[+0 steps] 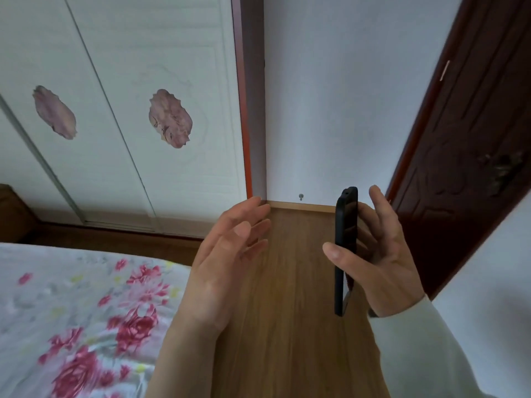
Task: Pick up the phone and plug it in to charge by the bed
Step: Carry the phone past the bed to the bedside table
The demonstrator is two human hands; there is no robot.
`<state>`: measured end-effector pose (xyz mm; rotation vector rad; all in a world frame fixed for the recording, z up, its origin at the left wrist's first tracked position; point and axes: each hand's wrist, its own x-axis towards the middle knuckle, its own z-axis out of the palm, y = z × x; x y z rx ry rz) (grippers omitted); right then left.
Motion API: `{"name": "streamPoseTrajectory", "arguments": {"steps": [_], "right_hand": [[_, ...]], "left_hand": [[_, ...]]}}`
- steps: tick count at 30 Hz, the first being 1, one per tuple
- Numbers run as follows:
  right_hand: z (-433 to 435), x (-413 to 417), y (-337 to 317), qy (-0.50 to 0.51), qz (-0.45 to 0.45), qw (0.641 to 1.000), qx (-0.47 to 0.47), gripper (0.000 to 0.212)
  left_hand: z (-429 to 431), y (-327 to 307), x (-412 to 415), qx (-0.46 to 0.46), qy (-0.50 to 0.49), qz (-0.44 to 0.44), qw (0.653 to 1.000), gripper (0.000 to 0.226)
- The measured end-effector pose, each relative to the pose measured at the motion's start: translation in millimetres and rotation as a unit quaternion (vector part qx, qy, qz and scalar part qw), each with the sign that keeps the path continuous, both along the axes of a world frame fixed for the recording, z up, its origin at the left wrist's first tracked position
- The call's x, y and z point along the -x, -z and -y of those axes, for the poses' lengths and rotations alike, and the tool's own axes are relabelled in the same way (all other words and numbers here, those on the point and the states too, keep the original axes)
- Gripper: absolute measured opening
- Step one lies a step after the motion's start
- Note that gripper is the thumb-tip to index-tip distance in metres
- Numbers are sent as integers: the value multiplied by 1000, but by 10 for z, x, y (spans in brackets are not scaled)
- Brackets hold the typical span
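A black phone in a dark case stands on edge in mid-air, seen from its side, above the wooden floor. My right hand grips it, thumb across the near face and fingers behind. My left hand hovers a short way to the left of the phone, palm turned toward it, fingers apart and holding nothing. The bed, covered with a white sheet printed with red flowers, lies at the lower left. No charger or cable is in view.
White sliding wardrobe doors with pink floral panels stand beyond the bed. A white wall faces me, with a small metal door stop near the floor. A dark red-brown door is on the right. Wooden floor runs between bed and door.
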<state>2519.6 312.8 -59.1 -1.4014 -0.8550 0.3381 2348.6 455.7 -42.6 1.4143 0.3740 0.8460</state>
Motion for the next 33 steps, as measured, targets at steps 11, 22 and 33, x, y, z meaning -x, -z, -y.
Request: {"name": "streamPoseTrajectory", "arguments": {"steps": [11, 22, 33], "right_hand": [[-1983, -1187, -353, -35, -17, 999, -19, 94], [-4104, -2466, -226, -145, -23, 989, -12, 91], [-6159, -2911, -258, -275, -39, 960, -24, 92]], "left_hand": [[-1855, -304, -1176, -2, -39, 16, 999, 33], [-3611, -204, -2211, 11, -153, 24, 988, 36], [-5166, -210, -2545, 24, -248, 50, 967, 37]]}}
